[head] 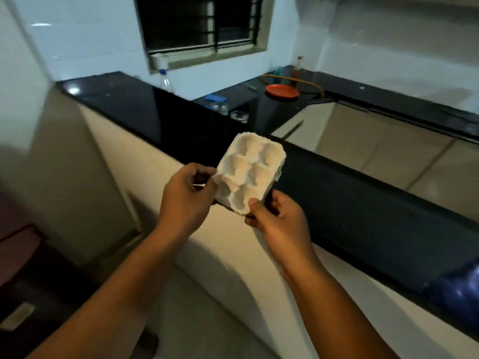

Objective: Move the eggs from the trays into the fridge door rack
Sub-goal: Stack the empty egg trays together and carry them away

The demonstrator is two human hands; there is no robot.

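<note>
A white pulp egg tray (250, 172) with several hollow cups is held in the air in front of me, above the edge of a black counter (145, 110). No egg shows in its cups. My left hand (186, 198) pinches its left edge. My right hand (274, 216) grips its near corner from below, thumb on the rim. A darker layer shows under the tray's near edge; I cannot tell what it is. No fridge door rack is in view.
The black counter runs from the left back to the right front. Behind it lie an orange plate (282, 91), a clear bottle (166, 80), glass jars (220, 106) and a red-capped bottle (298, 67). A dark barred window (202, 22) is in the back wall. Dark furniture (23, 255) stands at the left.
</note>
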